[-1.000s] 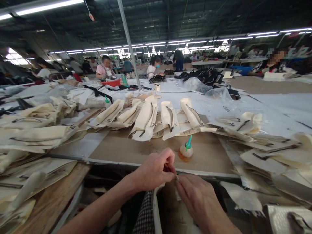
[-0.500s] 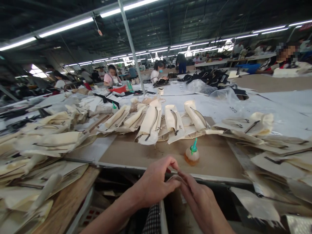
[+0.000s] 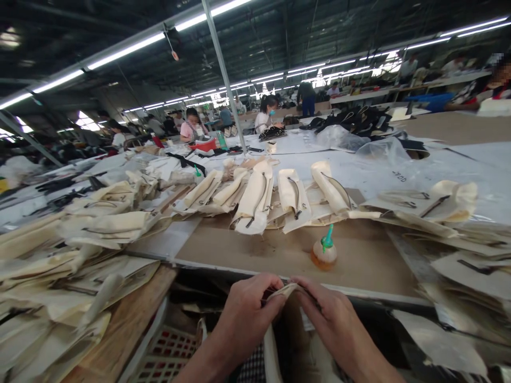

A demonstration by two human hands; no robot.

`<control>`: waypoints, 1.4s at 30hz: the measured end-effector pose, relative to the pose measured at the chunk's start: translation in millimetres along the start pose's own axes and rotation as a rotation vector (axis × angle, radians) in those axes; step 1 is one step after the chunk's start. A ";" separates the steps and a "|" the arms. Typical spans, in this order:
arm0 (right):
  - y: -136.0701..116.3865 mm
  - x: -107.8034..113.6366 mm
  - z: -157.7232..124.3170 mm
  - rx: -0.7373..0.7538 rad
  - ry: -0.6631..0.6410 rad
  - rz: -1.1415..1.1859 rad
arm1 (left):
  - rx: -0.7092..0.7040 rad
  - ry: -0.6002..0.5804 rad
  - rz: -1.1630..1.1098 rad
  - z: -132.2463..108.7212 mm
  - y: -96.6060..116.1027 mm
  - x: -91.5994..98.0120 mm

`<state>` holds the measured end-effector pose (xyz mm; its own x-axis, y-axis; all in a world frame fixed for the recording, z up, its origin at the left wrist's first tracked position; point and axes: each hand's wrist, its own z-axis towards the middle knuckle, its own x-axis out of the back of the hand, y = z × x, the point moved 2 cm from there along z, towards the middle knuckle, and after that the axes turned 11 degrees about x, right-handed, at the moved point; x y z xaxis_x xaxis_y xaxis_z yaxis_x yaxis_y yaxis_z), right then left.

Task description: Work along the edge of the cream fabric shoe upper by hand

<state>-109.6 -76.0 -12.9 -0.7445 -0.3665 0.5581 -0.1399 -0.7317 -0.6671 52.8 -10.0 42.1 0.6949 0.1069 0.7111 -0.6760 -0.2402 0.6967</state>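
Close to the table's front edge, my left hand (image 3: 252, 306) and my right hand (image 3: 328, 308) meet, both pinching the edge of a cream fabric piece (image 3: 288, 290). The rest of that piece seems to hang down below my hands, partly hidden by them. Just beyond my right hand, a round bottle with a green nozzle (image 3: 324, 251) stands upright on the brown board (image 3: 247, 255). Behind the board lies a row of cream fabric pieces with dark zippers (image 3: 253, 199), spread side by side.
Piles of cream fabric pieces lie at left (image 3: 107, 229) and right (image 3: 435, 205). Below the table at left is a white plastic basket (image 3: 171, 346) beside a wooden board (image 3: 131, 314). A metal pole (image 3: 223, 74) rises behind the row. Other people sit and stand farther back.
My hands have moved slightly apart and lower, showing more of the fabric edge between the fingertips. The view has shifted a little to the left.
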 end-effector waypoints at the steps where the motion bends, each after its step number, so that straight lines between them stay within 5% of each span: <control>1: -1.7 3.3 -0.2 0.000 -0.003 -0.020 | 0.003 -0.027 -0.006 0.5 2.3 2.9; 7: -18.2 30.9 -11.8 0.050 0.007 -0.222 | -0.008 -0.238 -0.126 10.3 17.7 11.9; 12: -3.7 18.1 -25.8 -0.196 0.047 -0.309 | 0.043 -0.410 -0.222 32.3 3.9 -15.2; 20: 10.8 10.4 -36.9 -0.293 0.114 -0.221 | -0.149 -0.123 -0.022 21.7 6.1 -25.9; 30: 7.2 14.4 -38.4 -0.265 0.123 -0.270 | -0.512 0.059 0.171 16.2 12.0 -34.7; 36: 7.8 11.1 -38.4 -0.218 0.153 -0.305 | -0.603 0.136 0.273 11.0 15.0 -34.4; 42: -0.2 13.4 -35.6 -0.112 0.166 -0.374 | -0.550 0.122 0.400 12.6 19.3 -36.2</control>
<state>-142.8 -60.4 -22.9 -0.7228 0.0170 0.6909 -0.4839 -0.7262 -0.4884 17.6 -30.6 28.5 0.3550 0.2274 0.9068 -0.9233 0.2370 0.3021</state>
